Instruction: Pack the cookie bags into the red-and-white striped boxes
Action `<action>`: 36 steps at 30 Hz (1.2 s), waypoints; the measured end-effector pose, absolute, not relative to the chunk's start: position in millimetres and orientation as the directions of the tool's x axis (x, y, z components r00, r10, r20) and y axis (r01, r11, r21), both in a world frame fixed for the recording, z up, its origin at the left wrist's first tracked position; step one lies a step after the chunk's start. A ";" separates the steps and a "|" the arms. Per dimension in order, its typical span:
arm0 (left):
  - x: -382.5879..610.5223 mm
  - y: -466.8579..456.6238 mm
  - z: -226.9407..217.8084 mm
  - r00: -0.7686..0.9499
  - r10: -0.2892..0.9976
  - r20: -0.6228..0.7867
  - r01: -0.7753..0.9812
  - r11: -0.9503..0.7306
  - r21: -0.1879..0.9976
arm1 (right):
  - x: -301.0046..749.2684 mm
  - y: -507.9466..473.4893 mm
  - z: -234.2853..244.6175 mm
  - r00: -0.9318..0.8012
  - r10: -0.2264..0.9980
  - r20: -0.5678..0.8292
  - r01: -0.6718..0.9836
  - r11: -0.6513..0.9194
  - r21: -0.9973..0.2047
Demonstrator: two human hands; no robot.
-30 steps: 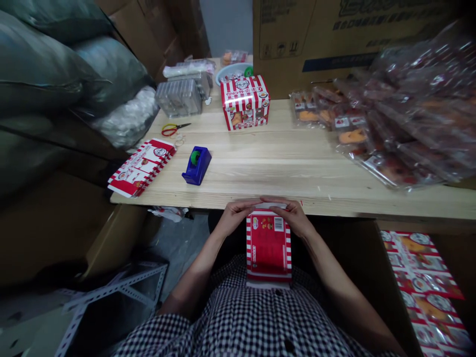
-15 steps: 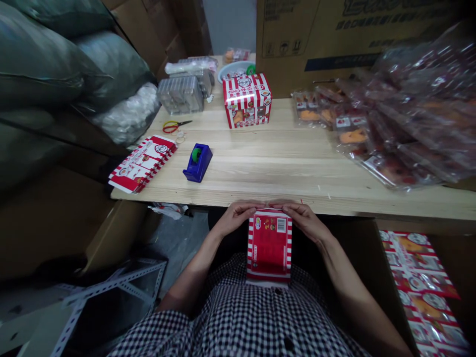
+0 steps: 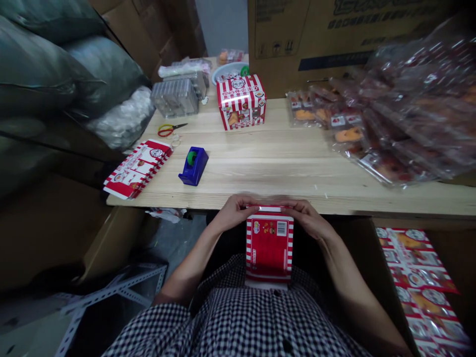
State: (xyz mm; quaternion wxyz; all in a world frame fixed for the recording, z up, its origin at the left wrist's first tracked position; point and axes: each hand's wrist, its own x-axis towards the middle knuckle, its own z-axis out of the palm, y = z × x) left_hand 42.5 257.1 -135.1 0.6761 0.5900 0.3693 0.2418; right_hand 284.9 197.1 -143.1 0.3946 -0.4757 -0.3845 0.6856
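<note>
A red and white striped cardboard box (image 3: 269, 250) rests against my front, just below the table's near edge. Its barcoded panel faces up toward me. My left hand (image 3: 239, 210) pinches the top left corner, thumb on the near side and fingers behind. At the top right corner my right hand (image 3: 304, 214) grips the same way. A white flap strip shows between the two thumbs. The far side of the box and most fingertips are hidden.
On the wooden table (image 3: 256, 168) are a blue tape dispenser (image 3: 194, 166), scissors (image 3: 169, 130), flat striped cartons (image 3: 137, 168) and a made-up striped box (image 3: 242, 102). Bagged toy food (image 3: 401, 119) is heaped at right. Packed boxes (image 3: 427, 287) lie in a carton below right.
The top flap of the box has tipped toward me, so its white strip now shows under my thumbs. Both hands keep their grip. The camera view has shifted slightly.
</note>
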 end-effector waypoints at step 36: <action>37.7 203.8 -115.1 0.628 0.777 -0.041 0.273 -0.171 0.947 | 273.5 152.2 -150.0 -0.196 0.948 -0.249 -0.358 -0.306 -0.882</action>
